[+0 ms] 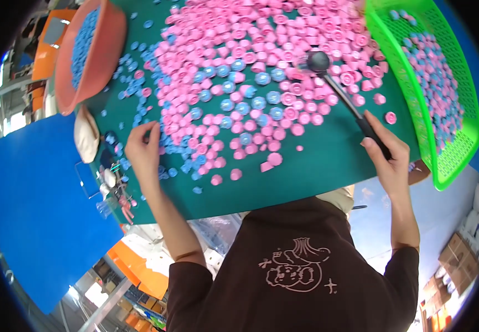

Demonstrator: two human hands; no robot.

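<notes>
My right hand [390,152] is wrapped around the black grip of a hammer [343,95]. Its shaft is metal and its rounded dark head reaches over the pink pieces. Small pink cup-shaped plastic pieces [206,39] cover much of the green tabletop. Among them, in the middle, sit several pieces with blue parts [242,107] facing up. At the left edge of the pink spread, my left hand [142,145] has its fingers pinched together beside loose blue parts [181,148]. Whatever is between those fingertips is too small or hidden to make out.
A salmon-coloured basin [115,33] of blue parts stands at the far left. On the right lies a green perforated basket [461,83] with mixed pink and blue pieces. A beige pouch [86,134] and small clutter [118,191] line the table's left edge.
</notes>
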